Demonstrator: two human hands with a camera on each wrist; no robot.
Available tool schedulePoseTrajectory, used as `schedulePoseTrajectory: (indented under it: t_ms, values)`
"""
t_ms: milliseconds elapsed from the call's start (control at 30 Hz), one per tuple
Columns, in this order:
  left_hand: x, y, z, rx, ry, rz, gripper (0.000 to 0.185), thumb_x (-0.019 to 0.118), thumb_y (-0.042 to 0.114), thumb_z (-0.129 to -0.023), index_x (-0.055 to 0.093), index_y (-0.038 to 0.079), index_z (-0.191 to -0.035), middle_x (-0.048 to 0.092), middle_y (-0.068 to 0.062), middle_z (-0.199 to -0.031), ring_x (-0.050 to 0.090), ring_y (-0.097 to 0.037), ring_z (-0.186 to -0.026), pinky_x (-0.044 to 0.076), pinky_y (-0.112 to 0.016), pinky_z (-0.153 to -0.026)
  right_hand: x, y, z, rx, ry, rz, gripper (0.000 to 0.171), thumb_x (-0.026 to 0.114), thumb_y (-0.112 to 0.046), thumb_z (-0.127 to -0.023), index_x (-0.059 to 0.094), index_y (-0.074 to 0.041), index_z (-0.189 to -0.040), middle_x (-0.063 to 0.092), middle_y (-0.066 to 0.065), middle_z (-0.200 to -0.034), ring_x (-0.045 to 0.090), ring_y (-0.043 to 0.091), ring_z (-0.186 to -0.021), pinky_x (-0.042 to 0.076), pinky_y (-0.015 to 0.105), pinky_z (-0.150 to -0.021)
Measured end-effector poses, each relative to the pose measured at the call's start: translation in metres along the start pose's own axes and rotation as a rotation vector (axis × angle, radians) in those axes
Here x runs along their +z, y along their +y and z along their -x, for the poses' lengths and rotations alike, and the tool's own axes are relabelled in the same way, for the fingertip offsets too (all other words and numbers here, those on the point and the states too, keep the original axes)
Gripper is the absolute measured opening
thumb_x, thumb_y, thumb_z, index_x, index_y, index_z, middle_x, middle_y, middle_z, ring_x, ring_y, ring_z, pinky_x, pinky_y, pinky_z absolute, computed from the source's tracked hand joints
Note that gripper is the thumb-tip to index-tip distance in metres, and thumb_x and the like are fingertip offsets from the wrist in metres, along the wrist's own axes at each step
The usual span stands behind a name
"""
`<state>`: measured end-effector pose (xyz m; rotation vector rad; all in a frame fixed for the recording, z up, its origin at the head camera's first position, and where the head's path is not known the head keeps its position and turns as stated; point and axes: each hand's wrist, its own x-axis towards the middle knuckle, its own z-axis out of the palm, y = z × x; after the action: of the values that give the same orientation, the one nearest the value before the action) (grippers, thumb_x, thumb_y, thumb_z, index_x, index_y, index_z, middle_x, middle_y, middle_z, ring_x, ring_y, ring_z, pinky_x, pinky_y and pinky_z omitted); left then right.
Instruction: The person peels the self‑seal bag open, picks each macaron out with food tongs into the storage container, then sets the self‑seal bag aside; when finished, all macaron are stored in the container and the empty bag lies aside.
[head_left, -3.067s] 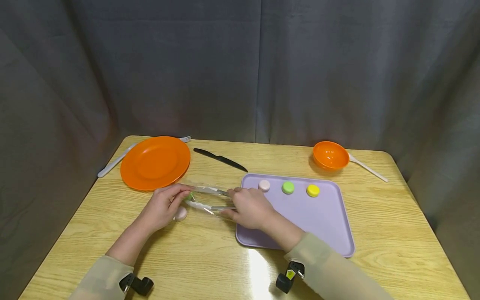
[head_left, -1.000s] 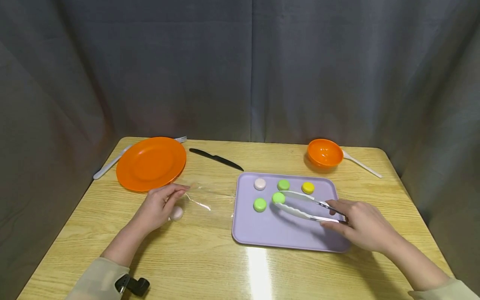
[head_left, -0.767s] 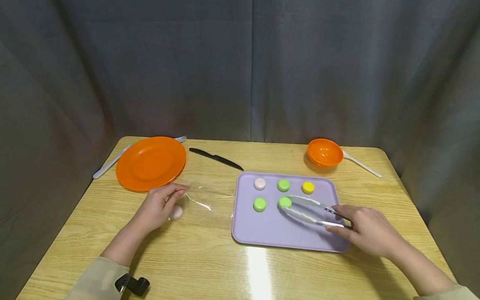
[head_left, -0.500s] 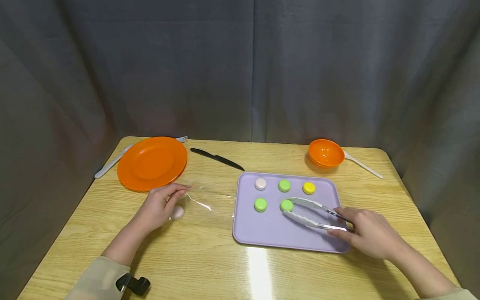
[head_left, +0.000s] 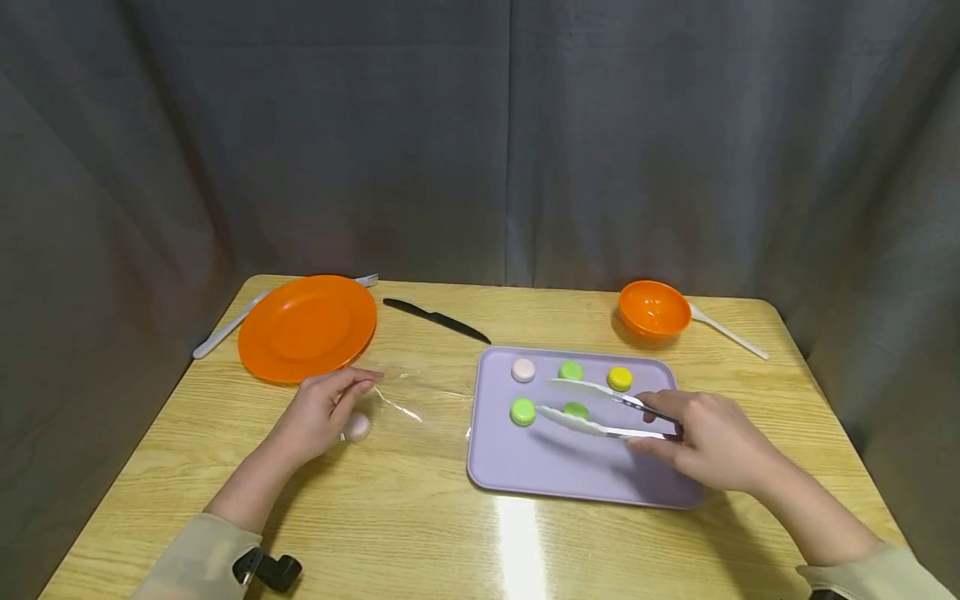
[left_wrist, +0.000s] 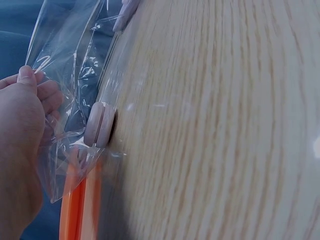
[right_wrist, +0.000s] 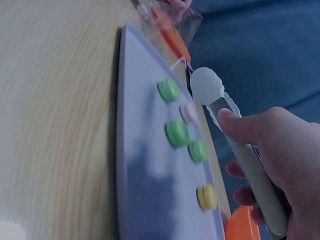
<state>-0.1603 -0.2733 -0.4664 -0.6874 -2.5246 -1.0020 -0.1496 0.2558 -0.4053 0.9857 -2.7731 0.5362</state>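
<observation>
My left hand [head_left: 318, 412] pinches the edge of a clear plastic bag [head_left: 423, 408] lying towards the tray. A pale pink macaron [left_wrist: 99, 125] shows through the film close to that hand. My right hand [head_left: 705, 437] holds tongs [head_left: 581, 423] with white tips, spread apart above the lilac tray [head_left: 570, 487], nothing between them. On the tray's back row sit a pale pink macaron [head_left: 523, 370], a green macaron [head_left: 571, 370] and a yellow macaron [head_left: 620, 378]. In front of them lie a left green macaron [head_left: 523, 411] and another green macaron [head_left: 576, 410], partly behind the tongs.
An orange plate [head_left: 307, 329] stands at the back left, over a pale fork [head_left: 225, 335]. Between plate and tray lies a black knife [head_left: 437, 318]. At the back right is an orange bowl [head_left: 655, 309] with a white-handled utensil [head_left: 729, 331] beside it.
The tongs left the bag with a green macaron, carried it right and released it on the tray's front row. They have since lifted and shifted left. My left hand stays at the bag.
</observation>
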Motion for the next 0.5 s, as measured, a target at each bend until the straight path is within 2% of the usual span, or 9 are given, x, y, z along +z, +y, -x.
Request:
schedulePoseTrajectory:
  t_ms: [133,300,500]
  values:
    - [0.000,0.000,0.000,0.000,0.000,0.000,0.021,0.070,0.000,-0.101,0.077,0.008,-0.119,0.078,0.002,-0.117,0.073,-0.019,-0.106,0.057,-0.021,-0.089,0.006,-0.009,-0.020,-0.035,-0.020,-0.003,0.046,0.088,-0.042,-0.088,0.076,-0.013,-0.122,0.067,-0.018,-0.090,0.052,0.001,-0.066,0.045,0.029,-0.058]
    - [-0.001,0.001,-0.001,-0.008,-0.003,-0.007,0.021,0.070,0.001,-0.101,0.077,0.009,-0.119,0.078,0.003,-0.116,0.073,-0.019,-0.106,0.061,-0.035,-0.088,0.020,-0.017,-0.042,-0.084,-0.036,-0.031,0.040,0.088,-0.039,-0.088,0.077,-0.013,-0.116,0.069,-0.011,-0.089,0.054,0.003,-0.068,0.047,0.030,-0.061]
    - [-0.002,0.002,-0.001,-0.011,-0.004,0.000,0.021,0.070,0.001,-0.101,0.077,0.008,-0.119,0.078,0.000,-0.117,0.073,-0.020,-0.109,0.060,-0.042,-0.091,0.038,-0.029,-0.066,-0.106,-0.084,-0.029,0.045,0.083,-0.043,-0.093,0.077,-0.011,-0.124,0.073,-0.008,-0.095,0.063,0.012,-0.075,0.052,0.038,-0.065]
